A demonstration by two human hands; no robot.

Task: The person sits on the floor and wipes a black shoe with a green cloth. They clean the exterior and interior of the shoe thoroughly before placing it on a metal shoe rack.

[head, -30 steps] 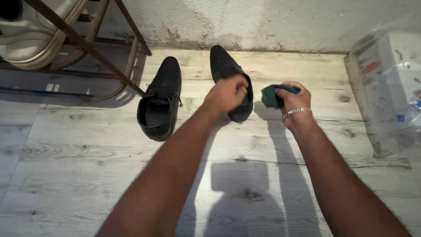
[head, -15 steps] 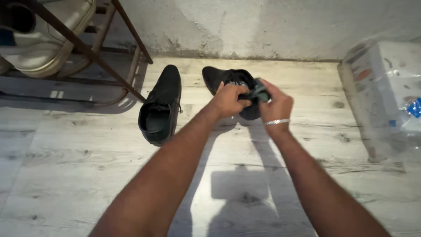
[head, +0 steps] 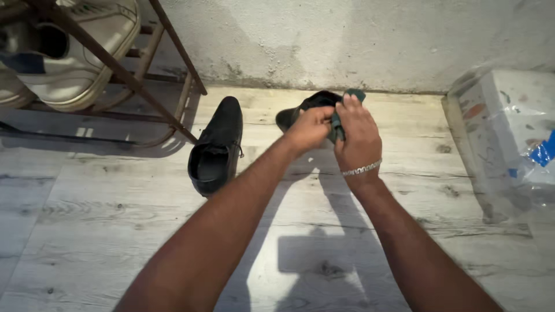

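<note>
My left hand [head: 309, 128] grips a black dress shoe [head: 300, 110], lifted off the floor and turned sideways near the wall. My right hand [head: 356, 134], with a silver bracelet at the wrist, presses a dark green cloth [head: 346, 107] against that shoe. Most of the held shoe is hidden behind both hands. A second black dress shoe [head: 217, 147] lies on the pale wooden floor to the left, its opening facing me, apart from both hands.
A brown metal shoe rack [head: 136, 75] stands at the upper left with a cream sneaker [head: 78, 55] on it. A clear plastic-wrapped white box [head: 509, 133] sits at the right. A rough grey wall [head: 347, 40] runs along the back.
The left hand has lifted the right-hand shoe off the floor and turned it. The right hand brought the green cloth from beside the shoe onto it.
</note>
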